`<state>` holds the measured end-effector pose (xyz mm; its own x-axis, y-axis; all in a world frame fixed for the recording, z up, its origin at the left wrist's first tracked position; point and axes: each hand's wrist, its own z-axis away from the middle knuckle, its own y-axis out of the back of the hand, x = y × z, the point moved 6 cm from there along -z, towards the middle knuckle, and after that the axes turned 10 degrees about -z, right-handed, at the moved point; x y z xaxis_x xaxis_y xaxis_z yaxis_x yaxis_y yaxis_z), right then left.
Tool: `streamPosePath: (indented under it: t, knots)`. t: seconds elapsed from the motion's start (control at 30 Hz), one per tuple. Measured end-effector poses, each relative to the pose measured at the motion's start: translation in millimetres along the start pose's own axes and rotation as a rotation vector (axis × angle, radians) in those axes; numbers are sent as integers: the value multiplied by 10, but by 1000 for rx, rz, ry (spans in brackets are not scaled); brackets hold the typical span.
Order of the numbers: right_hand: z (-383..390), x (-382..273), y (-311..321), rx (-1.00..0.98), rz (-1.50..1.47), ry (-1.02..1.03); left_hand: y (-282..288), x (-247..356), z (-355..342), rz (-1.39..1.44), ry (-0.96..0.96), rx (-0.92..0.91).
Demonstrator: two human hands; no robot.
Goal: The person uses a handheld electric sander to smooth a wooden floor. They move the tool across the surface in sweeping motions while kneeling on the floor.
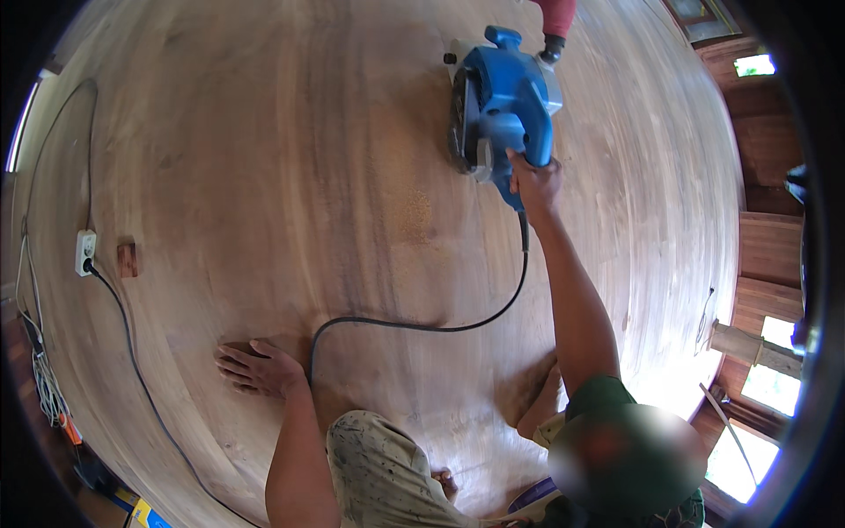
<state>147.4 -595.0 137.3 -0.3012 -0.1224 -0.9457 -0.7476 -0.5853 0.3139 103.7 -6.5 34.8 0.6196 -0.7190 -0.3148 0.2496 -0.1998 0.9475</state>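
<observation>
My right hand (533, 182) is closed on the rear handle of a blue belt sander (503, 85), which sits on the wooden floor (246, 176) in the upper right middle. A red dust bag (556, 16) rises from a black spout on the sander. A black cord (414, 327) runs from the tool's back in a loop toward my left side. Sawdust (407, 211) lies left of the sander. My left hand (262, 368) rests palm down on the boards at lower left, fingers spread, holding nothing.
A white power strip (85, 253) with a plug lies at the left beside a small wood block (128, 259). Cables (48, 392) bunch along the left edge. My bent knee (370, 449) is below. Plank walls (766, 246) with bright openings line the right.
</observation>
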Motion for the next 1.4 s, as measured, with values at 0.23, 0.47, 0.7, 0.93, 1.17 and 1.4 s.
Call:
streamPosePath:
  t: [0.23, 0.47, 0.7, 0.93, 1.17, 1.4]
  knots:
    - [446, 206, 359, -18, -54, -66, 8, -9, 22, 38, -46, 40]
    - [995, 269, 553, -25, -24, -76, -11, -15, 7, 92, -23, 63]
    - [1687, 378, 739, 39, 25, -152, -16, -7, 8, 55, -19, 64]
    - [2359, 468, 1016, 21, 67, -238, -1, -20, -4, 21, -6, 87]
    - [3211, 704, 1394, 35, -47, -402, 56, 8, 7, 46, -3, 66]
    - [3360, 697, 1267, 7, -166, -429, 79, -30, 20, 83, -13, 49]
